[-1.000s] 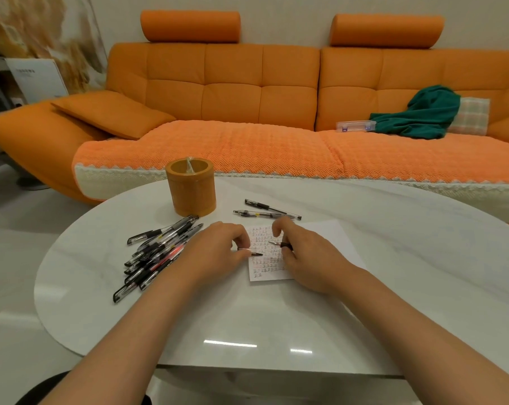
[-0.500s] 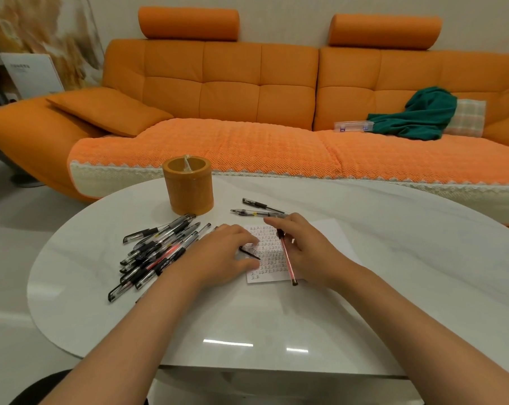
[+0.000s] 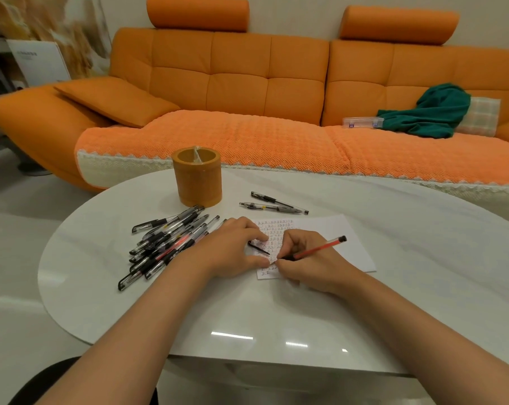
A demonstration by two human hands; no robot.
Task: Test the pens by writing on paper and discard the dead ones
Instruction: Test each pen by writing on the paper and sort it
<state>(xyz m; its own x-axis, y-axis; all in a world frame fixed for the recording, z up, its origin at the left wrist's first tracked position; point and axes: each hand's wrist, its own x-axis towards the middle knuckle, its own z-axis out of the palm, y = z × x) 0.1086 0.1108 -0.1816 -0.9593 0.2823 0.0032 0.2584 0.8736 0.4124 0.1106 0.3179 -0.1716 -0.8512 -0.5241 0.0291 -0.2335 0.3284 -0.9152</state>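
**Mid-sort: one red pen on trial, a large pile waiting**

The right hand (image 3: 311, 264) is curled round a red pen (image 3: 320, 248) in a writing grip. The pen's tip is down at the near left part of the paper (image 3: 346, 247) and its capped end points up and to the right. Just beside it, the left hand (image 3: 232, 249) rests on the sheet's left edge and steadies it. Its finger and thumb seem to pinch a small black cap (image 3: 260, 249), probably the one from this pen.

The left part of the sheet already carries many rows of small written marks, so a good number of test strokes appear to be done. Whether this pen is leaving ink is too fine to tell.

To the left of the hands, a loose pile of pens (image 3: 171, 238) lies on the counter (image 3: 422, 258). It looks like the untested stock and is most of the work still to do. Two pens (image 3: 276, 204) lie apart just beyond the paper's far edge. They have likely been sorted already, but whether as working or dead cannot be told. An orange pen holder (image 3: 197, 176) stands beyond the pile, and its contents are unclear. No bin for discards is in sight.

My estimate is that the task is under way but well short of halfway.
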